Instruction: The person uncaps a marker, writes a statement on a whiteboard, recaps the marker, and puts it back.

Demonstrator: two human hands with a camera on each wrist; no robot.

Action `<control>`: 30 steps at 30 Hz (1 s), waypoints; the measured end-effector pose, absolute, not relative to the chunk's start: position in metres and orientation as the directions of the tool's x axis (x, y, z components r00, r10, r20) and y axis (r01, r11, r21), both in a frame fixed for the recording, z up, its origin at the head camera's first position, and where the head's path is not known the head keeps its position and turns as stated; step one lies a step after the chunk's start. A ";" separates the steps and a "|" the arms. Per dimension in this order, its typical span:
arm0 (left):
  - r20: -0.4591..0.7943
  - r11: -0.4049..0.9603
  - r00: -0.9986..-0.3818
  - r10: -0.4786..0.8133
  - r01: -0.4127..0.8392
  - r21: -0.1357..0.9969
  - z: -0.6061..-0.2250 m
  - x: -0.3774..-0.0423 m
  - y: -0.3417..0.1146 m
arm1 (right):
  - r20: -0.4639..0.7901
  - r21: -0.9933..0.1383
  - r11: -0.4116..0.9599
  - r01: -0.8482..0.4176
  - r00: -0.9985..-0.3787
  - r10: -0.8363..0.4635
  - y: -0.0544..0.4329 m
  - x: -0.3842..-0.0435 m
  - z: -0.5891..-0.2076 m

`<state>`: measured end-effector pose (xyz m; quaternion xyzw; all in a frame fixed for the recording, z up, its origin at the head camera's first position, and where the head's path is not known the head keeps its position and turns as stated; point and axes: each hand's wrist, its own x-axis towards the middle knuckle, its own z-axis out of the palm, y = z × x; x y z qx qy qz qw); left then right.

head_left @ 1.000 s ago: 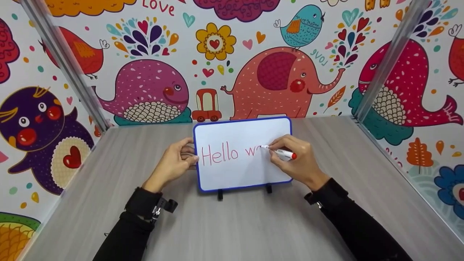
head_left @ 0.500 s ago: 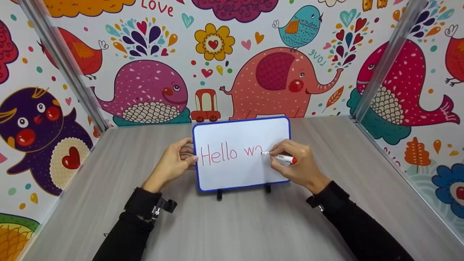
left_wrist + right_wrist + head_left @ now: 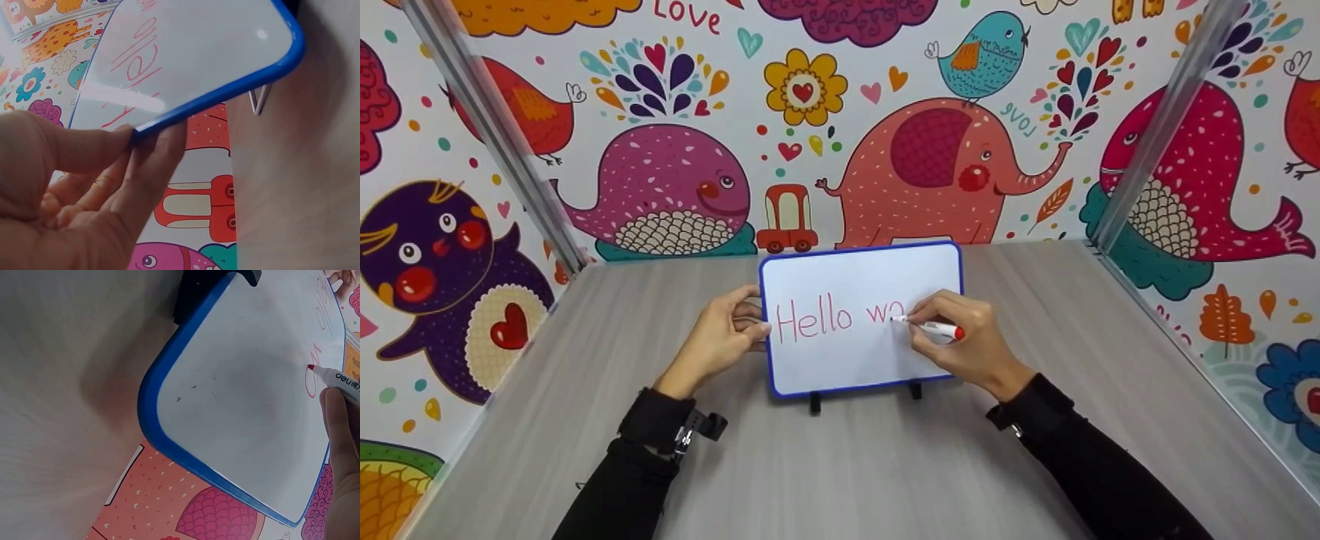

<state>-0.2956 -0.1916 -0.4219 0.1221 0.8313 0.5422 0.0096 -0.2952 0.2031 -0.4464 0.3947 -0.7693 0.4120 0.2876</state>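
Observation:
A small whiteboard point(image 3: 840, 364) with a blue frame leans back on a stand with black feet point(image 3: 815, 403). Red writing on it reads "Hello w" followed by a round letter. My left hand point(image 3: 724, 334) grips the board's left edge, thumb on the front and fingers behind, as the left wrist view shows. My right hand point(image 3: 964, 334) pinches a white marker point(image 3: 937, 328) with a red end. In the right wrist view the red tip of the marker point(image 3: 340, 379) is right at the round letter's stroke. The palm side overlaps the board's right part.
The board stands on a grey wood-grain table point(image 3: 840, 472). Behind it rises a wall point(image 3: 877, 67) printed with cartoon animals, with metal posts point(image 3: 1166, 124) at the corners. A thin wire leg point(image 3: 259, 100) shows behind the board in the left wrist view.
The right hand has moved the marker down and then left, and the curved stroke after the "w" has grown into a round letter. The left hand has stayed at the board's edge.

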 end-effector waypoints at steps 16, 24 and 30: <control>0.091 0.401 -0.977 0.193 0.164 0.901 -0.423 -0.297 -0.189 | 0.795 -0.371 0.430 -0.823 -0.521 -0.311 0.213 -0.301 -0.436; 0.090 0.401 -0.979 0.182 0.157 0.902 -0.422 -0.295 -0.190 | 0.798 -0.369 0.430 -0.824 -0.518 -0.309 0.224 -0.300 -0.439; 0.099 0.404 -0.978 0.186 0.168 0.899 -0.423 -0.297 -0.190 | 0.790 -0.369 0.422 -0.828 -0.519 -0.327 0.224 -0.299 -0.440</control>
